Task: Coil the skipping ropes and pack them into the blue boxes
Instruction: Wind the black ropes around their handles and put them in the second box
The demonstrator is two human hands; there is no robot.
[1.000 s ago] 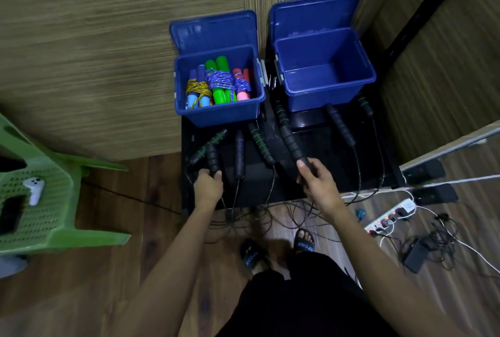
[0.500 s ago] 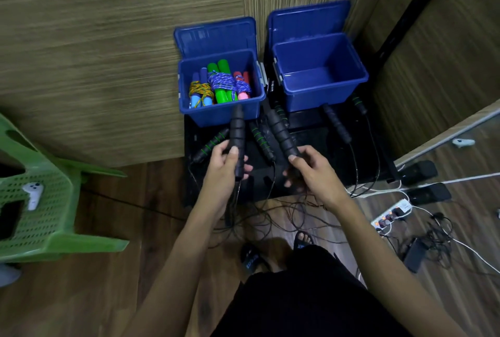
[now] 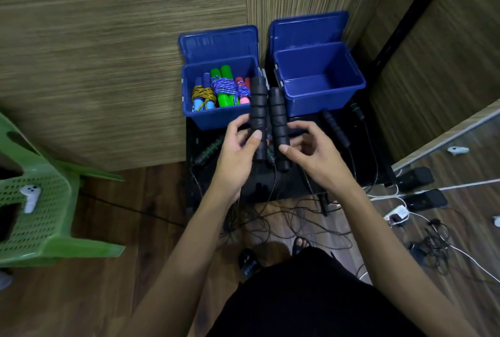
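Since both ends must sit together before the cord can be wound, the left hand [image 3: 234, 151] grips one black handle [image 3: 258, 117] and the right hand [image 3: 311, 152] grips the other handle [image 3: 278, 125], upright and side by side. Their cord [image 3: 273, 188] hangs toward the floor; behind stand the left box [image 3: 216, 117], holding coiled ropes, and the bare right box [image 3: 322, 98]

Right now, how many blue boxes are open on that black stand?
2: the left blue box holds coiled colourful ropes; the right blue box beside it looks empty. Both lids are up.

two black handles [image 3: 267, 120] upright, side by side
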